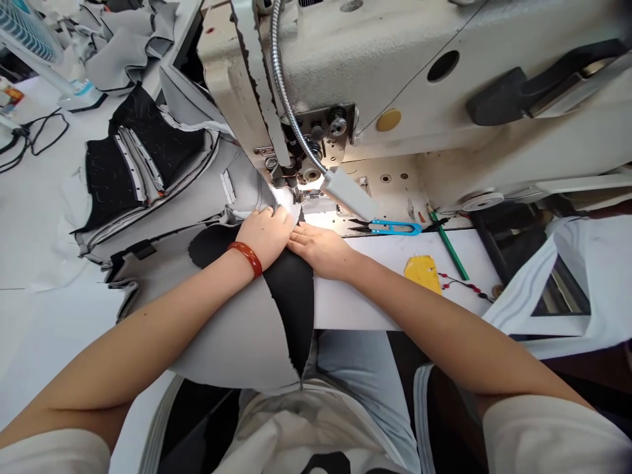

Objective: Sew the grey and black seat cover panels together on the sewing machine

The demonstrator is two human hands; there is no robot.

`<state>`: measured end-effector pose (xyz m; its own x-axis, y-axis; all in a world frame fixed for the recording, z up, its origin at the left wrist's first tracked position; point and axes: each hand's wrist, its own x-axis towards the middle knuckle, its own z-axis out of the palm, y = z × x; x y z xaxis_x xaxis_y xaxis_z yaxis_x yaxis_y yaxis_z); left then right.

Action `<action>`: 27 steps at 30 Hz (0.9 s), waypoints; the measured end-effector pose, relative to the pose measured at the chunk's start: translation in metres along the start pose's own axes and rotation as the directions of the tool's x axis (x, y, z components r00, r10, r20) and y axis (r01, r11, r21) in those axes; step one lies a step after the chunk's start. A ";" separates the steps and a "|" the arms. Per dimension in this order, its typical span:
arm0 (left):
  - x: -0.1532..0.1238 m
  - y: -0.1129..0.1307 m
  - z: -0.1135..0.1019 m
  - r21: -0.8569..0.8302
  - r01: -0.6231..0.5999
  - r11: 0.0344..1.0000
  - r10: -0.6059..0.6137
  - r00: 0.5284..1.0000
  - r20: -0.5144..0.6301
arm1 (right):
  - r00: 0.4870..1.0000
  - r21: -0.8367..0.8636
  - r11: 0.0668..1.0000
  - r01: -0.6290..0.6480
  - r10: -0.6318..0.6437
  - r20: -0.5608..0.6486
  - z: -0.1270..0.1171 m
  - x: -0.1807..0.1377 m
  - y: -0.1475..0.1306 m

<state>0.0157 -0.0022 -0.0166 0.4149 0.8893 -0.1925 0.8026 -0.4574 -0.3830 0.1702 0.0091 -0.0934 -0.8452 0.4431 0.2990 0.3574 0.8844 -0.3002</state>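
My left hand point(266, 232), with a red bangle on its wrist, lies flat on a grey and black fabric piece point(247, 322) just in front of the sewing machine's needle area point(291, 181). My right hand point(318, 247) rests beside it on the fabric's right edge, fingers stretched toward the needle. Both hands press the cloth down and hold nothing else. The fabric hangs over the table edge onto my lap.
The big white sewing machine point(395, 85) fills the upper right, with a lamp on a flexible neck point(345, 191). Blue thread snips point(392, 228), a green pencil point(449, 247) and a yellow piece point(422, 271) lie on the table to the right. Stacked grey and black cut pieces point(143, 164) sit at left.
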 end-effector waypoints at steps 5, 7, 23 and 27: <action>0.008 0.005 -0.005 -0.059 0.081 0.995 -0.072 0.988 0.140 | 0.989 -0.010 0.990 0.141 -0.140 0.052 -0.002 -0.007 -0.023; 0.011 0.009 -0.008 -0.071 0.131 0.989 -0.115 0.975 0.193 | 0.985 -0.008 0.987 0.162 -0.161 0.061 0.001 -0.008 -0.035; 0.032 0.005 0.011 -0.241 0.234 0.942 -0.224 0.972 0.067 | 0.998 -0.089 0.995 -0.037 0.040 0.040 0.009 0.013 -0.031; 0.035 0.010 0.011 -0.209 0.206 0.956 -0.207 0.978 0.018 | 0.997 -0.088 0.995 -0.048 0.052 0.049 0.008 0.013 -0.032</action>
<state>0.0339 0.0246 -0.0373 0.2319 0.9647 -0.1251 0.9424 -0.2547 -0.2169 0.1441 -0.0148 -0.0870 -0.8440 0.4806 0.2379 0.4307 0.8718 -0.2333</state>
